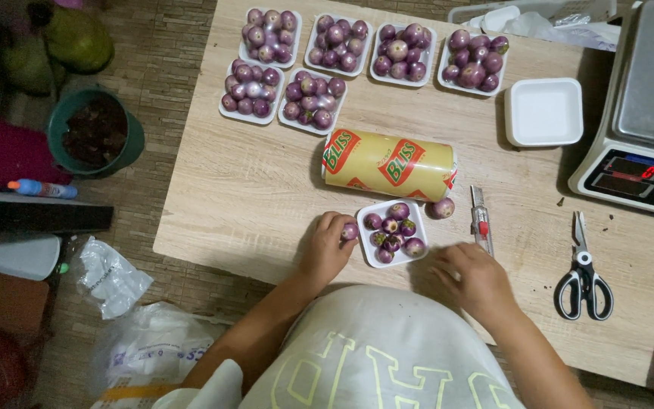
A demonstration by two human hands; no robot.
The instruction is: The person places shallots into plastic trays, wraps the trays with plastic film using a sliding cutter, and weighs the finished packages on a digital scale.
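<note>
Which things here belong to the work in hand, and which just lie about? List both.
In hand:
left hand holding a purple fruit
small white tray of purple fruits
loose fruit
right hand, resting beside the tray
roll of wrap

Lying about:
scissors
utility knife
empty white tray
scale
six filled trays

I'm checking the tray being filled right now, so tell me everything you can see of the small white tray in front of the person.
The small white tray is square with rounded corners and a raised rim, and looks like foam. It lies flat near the table's front edge, just below the yellow roll. It holds about eight round purple fruits, unwrapped. The left hand is at its left side, holding one more fruit by the rim. The right hand rests apart, to the right. A loose fruit sits off its upper right corner.
</note>
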